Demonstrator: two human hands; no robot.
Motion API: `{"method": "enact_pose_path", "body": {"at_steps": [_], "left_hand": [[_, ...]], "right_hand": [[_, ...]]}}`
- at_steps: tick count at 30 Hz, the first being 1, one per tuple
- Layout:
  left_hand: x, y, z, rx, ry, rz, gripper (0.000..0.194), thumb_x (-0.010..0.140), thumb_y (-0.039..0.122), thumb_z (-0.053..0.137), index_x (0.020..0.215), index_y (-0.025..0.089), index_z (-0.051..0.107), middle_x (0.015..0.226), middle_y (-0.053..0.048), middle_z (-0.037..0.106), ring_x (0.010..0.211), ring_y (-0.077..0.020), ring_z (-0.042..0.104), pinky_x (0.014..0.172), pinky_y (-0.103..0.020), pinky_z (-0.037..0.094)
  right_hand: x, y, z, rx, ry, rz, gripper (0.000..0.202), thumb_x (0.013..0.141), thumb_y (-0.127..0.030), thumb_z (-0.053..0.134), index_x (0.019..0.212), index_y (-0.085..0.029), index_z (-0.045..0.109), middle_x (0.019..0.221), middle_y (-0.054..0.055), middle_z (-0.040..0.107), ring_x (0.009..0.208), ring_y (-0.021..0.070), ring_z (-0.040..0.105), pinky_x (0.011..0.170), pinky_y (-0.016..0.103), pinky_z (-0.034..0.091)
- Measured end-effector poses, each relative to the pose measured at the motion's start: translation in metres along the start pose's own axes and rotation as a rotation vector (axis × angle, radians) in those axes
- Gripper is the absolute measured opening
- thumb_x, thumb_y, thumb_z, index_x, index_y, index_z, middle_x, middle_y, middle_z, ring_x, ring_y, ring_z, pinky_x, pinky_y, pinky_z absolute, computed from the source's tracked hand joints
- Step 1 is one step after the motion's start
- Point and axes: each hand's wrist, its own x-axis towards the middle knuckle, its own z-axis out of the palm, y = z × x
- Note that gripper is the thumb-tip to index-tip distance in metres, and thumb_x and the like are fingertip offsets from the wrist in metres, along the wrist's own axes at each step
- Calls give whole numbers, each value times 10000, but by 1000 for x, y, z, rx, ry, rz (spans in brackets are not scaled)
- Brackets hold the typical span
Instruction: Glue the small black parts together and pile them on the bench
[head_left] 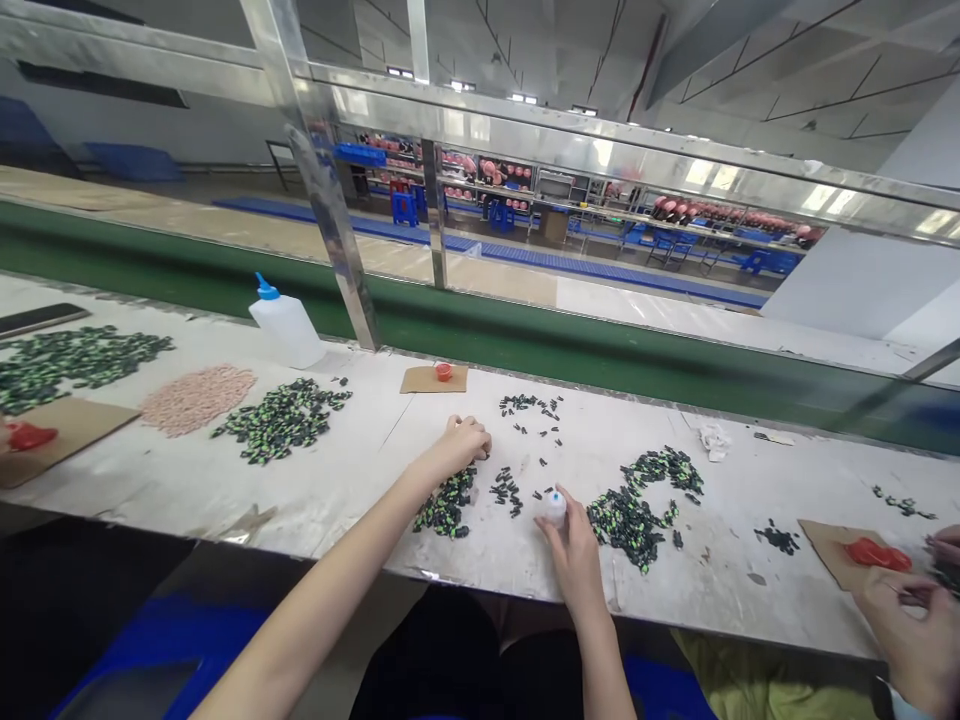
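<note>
My right hand is closed around a small white bottle with a blue tip, held low over the table. My left hand has its fingers curled down at the upper end of a pile of small black-and-green parts. A dark bit shows by its fingertips, too small to make out. Between the hands lies a little cluster of black parts. Farther back, more loose black parts are scattered. Just right of my right hand sits a larger pile of black-and-green parts.
A large white bottle with a blue nozzle stands at the back left, near a heap of pink pieces. Cardboard carries a red blob. A metal post rises behind the table. At right, another person's hands work.
</note>
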Motion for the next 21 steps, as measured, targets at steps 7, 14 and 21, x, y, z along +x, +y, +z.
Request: {"method": "enact_pose_path", "body": {"at_steps": [7,14,21], "left_hand": [[-19,17,-1,4,48,76,154,892,107,465,867,195,589,942,-64,673,976,-227,523,938,-443,280],[-89,67,45,2,262,-18,157,896,111,508,926,238,596,986,-39,685,1083,-237,541,995,-448,265],[-104,78,50,-104,284,-88,170,898,143,525,966,261,627,969,-43,741,1137,-274,560,982,-488,286]], "right_hand": [[-5,-4,-10,437,146,223,483,737,-462,696,1124,-186,609,1045,116,699,968,269,659,785,361,541],[-7,1,-16,664,186,329,351,657,-443,747,857,-172,650,605,-15,560,481,109,473,438,232,396],[-6,-8,-11,661,288,459,391,585,-465,780,795,-152,675,611,24,632,472,127,498,416,247,393]]}}
